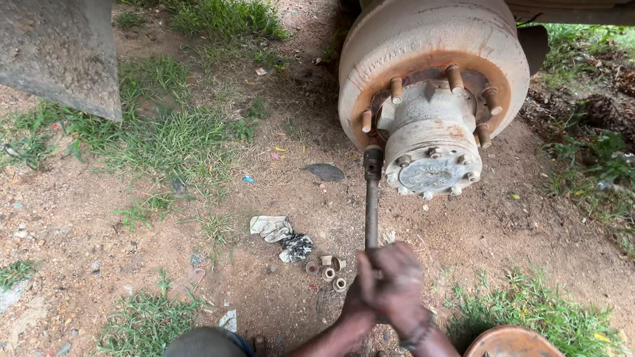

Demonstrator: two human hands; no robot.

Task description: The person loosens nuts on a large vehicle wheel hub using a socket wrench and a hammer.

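Clearly both hands (390,284) clamped on wrench (372,205), socket on stud (367,121); slip risks knuckles hitting dirt, scattering nuts (327,270).

Daylight, soft and even; overcast-type illumination from above, no hard-edged shadows. The bare brown dirt ground (99,218) reads evenly bright. A diffuse shadow lies under the large pale rust-streaked wheel drum (430,53), darkest at the top centre. No glare on the grey metal hub cap (433,173); its bolts are sharp. The long dark steel socket wrench (372,198) is crisp along its shaft. The two clasped hands (390,284) are dark, slightly underexposed, with mild softness. Frame corners show slight wide-angle stretching; green grass patches (165,139) well resolved.
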